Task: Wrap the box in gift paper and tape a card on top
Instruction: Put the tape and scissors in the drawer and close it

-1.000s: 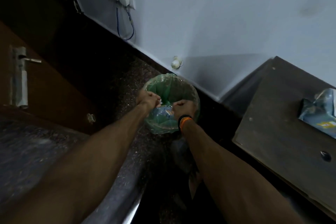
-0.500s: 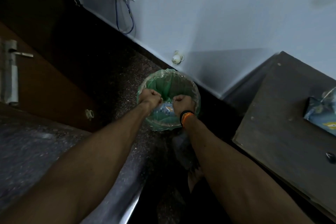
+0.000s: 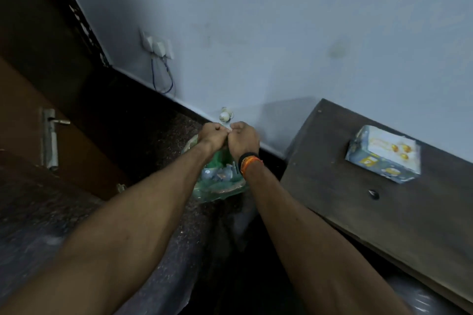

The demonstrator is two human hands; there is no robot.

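Note:
The box, wrapped in pale blue patterned gift paper with a light card on its top, lies on the dark wooden table at the right, far from both hands. My left hand and my right hand are curled into fists, knuckle to knuckle, over the far rim of a bin with a green liner on the floor. Nothing shows between the fingers. Bluish paper scraps lie inside the bin. A black and orange band circles my right wrist.
A small dark object sits on the table near its front edge. A wall socket with blue wires and a white door stop are on the wall behind. A wooden door with a metal handle stands at the left.
Both fists have moved from the bin's middle to its far rim and closed together. The bluish scrap held between them now lies in the bin. The view has tilted toward the table.

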